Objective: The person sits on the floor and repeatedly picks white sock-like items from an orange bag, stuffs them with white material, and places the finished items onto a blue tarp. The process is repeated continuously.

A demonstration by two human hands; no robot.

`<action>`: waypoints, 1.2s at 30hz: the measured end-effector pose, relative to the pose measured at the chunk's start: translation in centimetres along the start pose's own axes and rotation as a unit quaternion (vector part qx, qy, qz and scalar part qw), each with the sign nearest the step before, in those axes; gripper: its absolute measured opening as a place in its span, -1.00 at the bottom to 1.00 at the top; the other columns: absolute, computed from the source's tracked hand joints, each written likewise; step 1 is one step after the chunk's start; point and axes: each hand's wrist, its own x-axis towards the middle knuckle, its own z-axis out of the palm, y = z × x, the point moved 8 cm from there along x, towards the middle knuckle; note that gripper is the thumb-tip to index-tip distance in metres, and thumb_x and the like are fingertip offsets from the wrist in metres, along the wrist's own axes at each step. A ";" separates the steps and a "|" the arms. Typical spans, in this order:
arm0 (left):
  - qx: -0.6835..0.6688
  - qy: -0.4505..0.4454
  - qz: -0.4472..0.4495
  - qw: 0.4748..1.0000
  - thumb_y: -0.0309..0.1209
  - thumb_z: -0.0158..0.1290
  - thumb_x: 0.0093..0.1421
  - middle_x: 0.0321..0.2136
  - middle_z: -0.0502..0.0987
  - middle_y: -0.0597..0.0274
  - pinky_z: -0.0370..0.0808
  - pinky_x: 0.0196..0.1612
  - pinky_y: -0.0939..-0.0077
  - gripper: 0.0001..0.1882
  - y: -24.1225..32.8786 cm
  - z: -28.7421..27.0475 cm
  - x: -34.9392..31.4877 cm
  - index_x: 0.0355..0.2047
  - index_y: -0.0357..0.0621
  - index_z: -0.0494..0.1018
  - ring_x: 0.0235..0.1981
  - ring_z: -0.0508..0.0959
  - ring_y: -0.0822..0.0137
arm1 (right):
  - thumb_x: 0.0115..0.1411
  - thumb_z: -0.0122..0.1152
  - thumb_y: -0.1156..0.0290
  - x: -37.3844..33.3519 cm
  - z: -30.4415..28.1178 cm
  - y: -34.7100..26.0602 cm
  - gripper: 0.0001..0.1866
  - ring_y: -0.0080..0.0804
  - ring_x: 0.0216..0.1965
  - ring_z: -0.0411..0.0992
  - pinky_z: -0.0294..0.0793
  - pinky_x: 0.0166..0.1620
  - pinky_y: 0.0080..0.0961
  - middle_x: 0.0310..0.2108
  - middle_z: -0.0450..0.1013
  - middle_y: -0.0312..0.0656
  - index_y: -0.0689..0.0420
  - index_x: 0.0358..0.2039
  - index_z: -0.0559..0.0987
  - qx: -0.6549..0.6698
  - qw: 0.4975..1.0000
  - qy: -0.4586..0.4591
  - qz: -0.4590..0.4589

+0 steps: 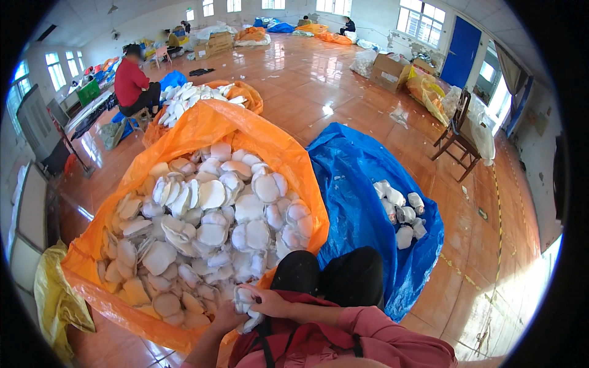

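Observation:
Close to my lap, my left hand and my right hand grip a small stack of white, rounded foam pads between them. Both hands have their fingers curled round the stack, which partly hides them. Just beyond lies a large open orange sack heaped with many similar pads, some loose and some nested in stacks. To the right of my knees a blue sheet or sack is spread open. Several compact white bundles rest on its right part.
A person in red sits beyond the orange sack, beside another heap of white pads. A wooden chair stands at the right. Cardboard boxes and a yellow sack line the far right wall. Yellow cloth lies at left.

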 end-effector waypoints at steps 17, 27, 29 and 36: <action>0.192 -0.026 0.068 0.979 -0.07 0.16 -0.03 -0.36 0.59 -0.07 0.51 -0.19 0.14 -0.58 -6.4 -2.8 0.5 -0.32 -0.16 0.59 -0.29 0.58 -0.04 | 0.28 0.11 0.23 0.0 0.6 -0.1 -0.43 -0.50 -0.34 0.41 0.42 -0.24 -0.50 -0.36 0.45 -0.27 0.08 0.26 0.27 0.065 0.998 -0.020 -0.009; -0.109 -0.257 0.196 0.940 -0.43 0.05 0.17 0.01 0.43 0.10 0.22 0.21 0.32 -0.64 8.4 -4.5 -2.9 0.00 -0.19 0.48 0.10 0.34 0.22 | 0.38 0.02 0.12 2.2 -0.1 -1.7 -0.64 -0.67 -0.23 0.36 0.37 -0.15 -0.65 -0.22 0.47 -0.38 0.13 -0.02 0.51 0.315 0.941 -0.087 0.090; -0.160 -0.271 0.142 0.939 -0.45 0.05 0.18 0.01 0.45 0.18 0.26 0.17 0.37 -0.64 5.9 -3.2 -2.5 0.01 -0.20 0.47 0.07 0.37 0.30 | 0.38 0.01 0.10 2.3 1.0 -2.9 -0.65 -0.69 -0.25 0.35 0.37 -0.20 -0.66 -0.24 0.45 -0.42 0.11 -0.09 0.52 0.313 0.940 -0.125 0.052; -0.291 -0.326 0.010 0.899 -0.46 0.09 0.23 -0.13 0.54 0.41 0.41 -0.02 0.53 -0.72 6.1 -1.4 -3.3 -0.06 -0.24 0.51 -0.13 0.47 0.50 | 0.40 -0.05 0.10 1.1 0.9 -5.1 -0.67 -0.65 -0.14 0.30 0.31 -0.06 -0.68 -0.18 0.34 -0.37 0.11 -0.08 0.42 0.222 0.954 -0.201 -0.026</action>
